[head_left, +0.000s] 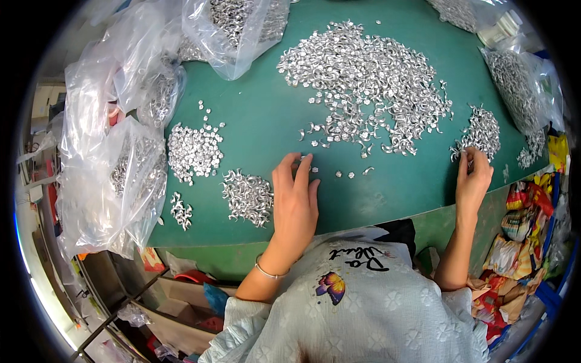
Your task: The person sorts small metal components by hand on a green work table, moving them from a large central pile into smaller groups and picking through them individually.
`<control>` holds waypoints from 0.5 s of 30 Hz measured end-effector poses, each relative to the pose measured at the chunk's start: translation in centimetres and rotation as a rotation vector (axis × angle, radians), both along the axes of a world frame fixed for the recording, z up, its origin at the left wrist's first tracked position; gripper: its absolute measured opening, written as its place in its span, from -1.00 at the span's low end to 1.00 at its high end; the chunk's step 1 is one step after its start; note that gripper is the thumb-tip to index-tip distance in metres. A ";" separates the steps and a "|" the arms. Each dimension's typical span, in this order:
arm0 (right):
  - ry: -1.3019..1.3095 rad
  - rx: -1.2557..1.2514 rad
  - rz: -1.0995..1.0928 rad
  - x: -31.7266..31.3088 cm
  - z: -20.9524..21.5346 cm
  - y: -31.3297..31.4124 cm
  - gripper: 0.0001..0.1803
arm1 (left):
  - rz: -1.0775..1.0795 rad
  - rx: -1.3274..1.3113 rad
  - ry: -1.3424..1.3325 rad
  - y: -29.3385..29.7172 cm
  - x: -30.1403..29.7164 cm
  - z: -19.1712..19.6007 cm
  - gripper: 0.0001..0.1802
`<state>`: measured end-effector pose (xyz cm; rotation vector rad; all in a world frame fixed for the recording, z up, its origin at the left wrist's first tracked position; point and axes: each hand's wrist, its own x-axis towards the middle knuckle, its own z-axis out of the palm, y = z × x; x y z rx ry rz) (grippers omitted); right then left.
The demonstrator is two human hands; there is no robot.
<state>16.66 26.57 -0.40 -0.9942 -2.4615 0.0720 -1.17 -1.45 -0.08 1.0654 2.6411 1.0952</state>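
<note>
From the head camera I see two bare hands at work on a green table (260, 115) strewn with small silver metal pieces. My landmark is the big heap of pieces (369, 85) at the table's middle. The left hand (295, 202), a thin bracelet (269, 273) at its wrist, lies palm down just below that heap, fingers close together, fingertips touching a few loose pieces (315, 169) at the heap's lower edge. The right hand (473, 181) sits to the heap's lower right, fingers bunched and pinching at the foot of a smaller pile (481, 133). Left of the heap lie two more small piles (193, 151) and clear plastic bags (115, 175) stuffed with the same pieces.
</note>
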 end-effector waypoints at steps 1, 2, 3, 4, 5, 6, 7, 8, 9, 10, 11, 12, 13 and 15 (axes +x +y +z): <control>-0.090 -0.075 -0.102 0.0 -0.1 0.9 -0.88 | -0.016 0.015 -0.002 0.4 -0.1 0.0 -0.52; -0.077 -0.018 -0.100 0.2 -0.1 0.9 -0.86 | -0.026 0.022 -0.024 0.6 0.0 0.0 -0.53; -0.064 0.039 -0.097 0.2 0.0 0.8 -0.84 | -0.036 0.029 -0.046 0.8 0.0 0.0 -0.53; -0.050 0.095 -0.091 -0.2 0.3 0.5 -0.82 | -0.042 0.035 -0.067 1.0 0.0 -0.1 -0.54; -0.022 0.040 -0.082 -0.7 1.0 -0.5 -0.77 | -0.051 0.047 -0.092 1.2 0.1 -0.2 -0.53; 0.050 0.013 0.008 -1.5 1.5 -1.3 -0.79 | -0.060 0.058 -0.116 1.4 0.2 -0.3 -0.53; 0.104 -0.019 0.140 -2.8 1.9 -2.6 -0.83 | -0.074 0.069 -0.140 1.6 0.3 -0.3 -0.52; 0.146 -0.179 0.271 -4.0 1.8 -4.1 -0.86 | -0.076 0.067 -0.125 1.8 0.3 -0.3 -0.53; 0.103 -0.200 0.374 -5.3 1.5 -5.6 -0.83 | -0.080 0.067 -0.108 2.1 0.3 -0.3 -0.53; 0.059 -0.222 0.439 -6.6 1.4 -6.7 -0.79 | -0.086 0.069 -0.098 2.5 0.2 -0.2 -0.54; 0.097 -0.221 0.514 -7.6 0.8 -7.2 -0.78 | -0.125 0.045 -0.032 3.1 0.0 0.2 -0.55; 0.097 -0.222 0.547 -8.7 0.8 -7.5 -0.78 | -0.164 0.022 0.035 3.8 -0.2 0.7 -0.56; 0.058 -0.227 0.560 -9.3 0.7 -7.6 -0.79 | -0.196 -0.004 0.101 4.2 -0.2 0.9 -0.57; 0.012 -0.222 0.576 -9.5 0.6 -7.6 -0.81 | -0.245 -0.040 0.071 5.1 0.4 0.8 -0.59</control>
